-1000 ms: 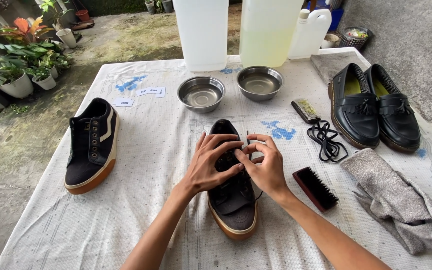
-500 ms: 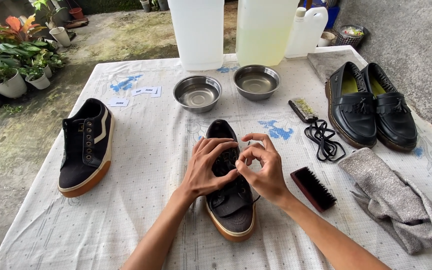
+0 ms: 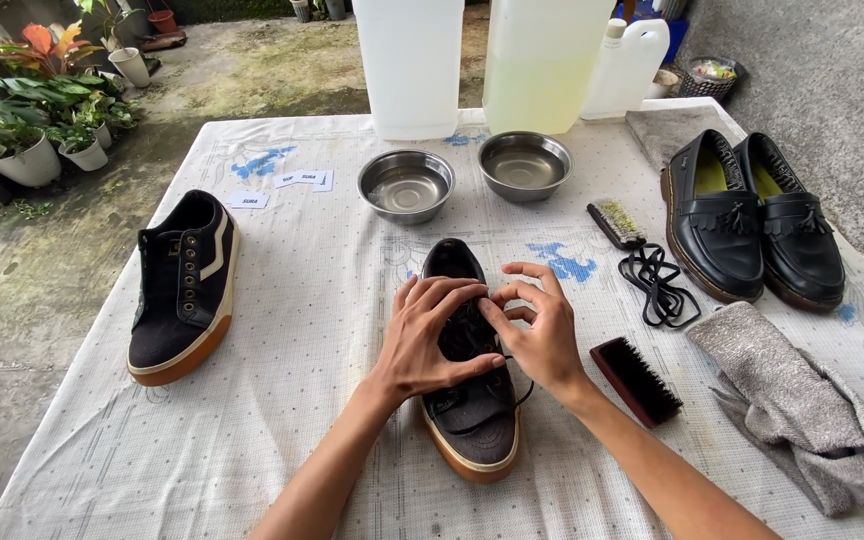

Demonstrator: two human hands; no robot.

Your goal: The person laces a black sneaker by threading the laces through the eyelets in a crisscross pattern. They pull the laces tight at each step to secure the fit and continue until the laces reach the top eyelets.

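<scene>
Change since a second ago: both hands stay on black sneaker (image 3: 470, 400) at tabletop's near-middle, right-hand fingers lift higher, pinch at lace near tongue; lace work carries on, still threaded. Far left, second black sneaker (image 3: 180, 285) lies untouched near left edge, eyelets bare. Left hand (image 3: 432, 340) flat over laces, grip loose, fingers spread, pressing shoe down. Right hand (image 3: 542, 335) thumb and forefinger closed on lace (image 3: 524, 395), wrist bent inward. Brush (image 3: 636, 380) just right of it.

Black sneaker (image 3: 470, 400), tan sole, seen at centre. Second black sneaker (image 3: 180, 285), white stripe, at left. Glossy black loafers (image 3: 752, 215) at far right. Grey cloth (image 3: 792, 405) at near right. Counter (image 3: 282, 400) covered in white dotted cloth, blue patches.
</scene>
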